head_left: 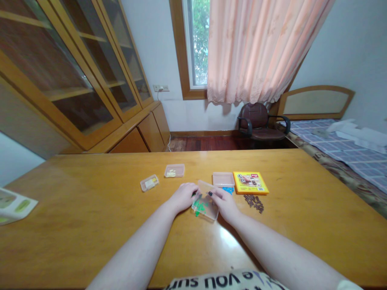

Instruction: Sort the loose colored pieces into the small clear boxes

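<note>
Low over the middle of the table, a see-through plastic box [213, 212] is tilted between my two hands, its lid side raised at the back. Small green pieces [199, 206] show through it, and one pokes out below its near left edge. My left hand [185, 197] has its fingers curled at the box's left side, close to the green pieces. The fingers of my right hand [225, 203] close on the box's right edge. Blue pieces [229, 190] lie just behind my right hand, partly hidden by it.
Another see-through box [223, 179] stands beside a yellow printed box [250, 183]. Brown pieces [254, 203] are scattered in front of that. To the left are a box with cream pieces [174, 171] and a smaller box [149, 183]. A white-and-green object [18, 205] lies far left.
</note>
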`<state>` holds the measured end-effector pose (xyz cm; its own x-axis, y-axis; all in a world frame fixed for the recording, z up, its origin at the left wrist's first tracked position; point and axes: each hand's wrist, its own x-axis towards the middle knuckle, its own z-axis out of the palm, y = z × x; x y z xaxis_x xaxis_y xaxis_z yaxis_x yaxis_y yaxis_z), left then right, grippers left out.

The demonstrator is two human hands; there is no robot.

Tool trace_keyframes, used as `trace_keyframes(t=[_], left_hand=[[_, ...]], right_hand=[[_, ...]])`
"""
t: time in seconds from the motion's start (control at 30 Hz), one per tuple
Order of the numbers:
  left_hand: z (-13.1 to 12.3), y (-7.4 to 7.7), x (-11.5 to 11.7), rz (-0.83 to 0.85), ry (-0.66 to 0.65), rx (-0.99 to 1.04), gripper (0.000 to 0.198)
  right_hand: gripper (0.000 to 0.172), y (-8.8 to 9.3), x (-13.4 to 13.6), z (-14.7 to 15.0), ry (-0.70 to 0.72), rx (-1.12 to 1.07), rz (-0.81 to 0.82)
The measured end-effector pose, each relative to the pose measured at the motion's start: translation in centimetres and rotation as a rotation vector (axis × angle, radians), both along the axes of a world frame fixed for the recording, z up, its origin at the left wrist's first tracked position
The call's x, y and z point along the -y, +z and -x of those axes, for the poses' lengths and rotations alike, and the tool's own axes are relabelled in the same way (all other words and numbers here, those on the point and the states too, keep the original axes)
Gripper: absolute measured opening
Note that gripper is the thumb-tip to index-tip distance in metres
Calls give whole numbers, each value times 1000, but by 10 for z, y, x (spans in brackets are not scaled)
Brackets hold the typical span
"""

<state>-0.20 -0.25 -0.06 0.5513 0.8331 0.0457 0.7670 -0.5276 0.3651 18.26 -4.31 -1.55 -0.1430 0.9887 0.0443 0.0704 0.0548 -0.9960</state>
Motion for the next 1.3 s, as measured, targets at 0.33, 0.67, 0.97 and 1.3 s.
trace_keyframes(t=[0.33,0.67,0.97,1.3], left_hand=[[0,-2,0,-10,-7,25,24],[4,1,-1,-5,-59,-2,15],[11,8,1,33,-103,10,15],[22,13,-1,74,-95,-11,13]], right_hand=[[22,3,1,-1,17,8,-30],[19,3,-2,-1,-136,-69,41],[19,5,-3,-2,-148,-93,79],[18,1,-3,-2,-158,-102,81]])
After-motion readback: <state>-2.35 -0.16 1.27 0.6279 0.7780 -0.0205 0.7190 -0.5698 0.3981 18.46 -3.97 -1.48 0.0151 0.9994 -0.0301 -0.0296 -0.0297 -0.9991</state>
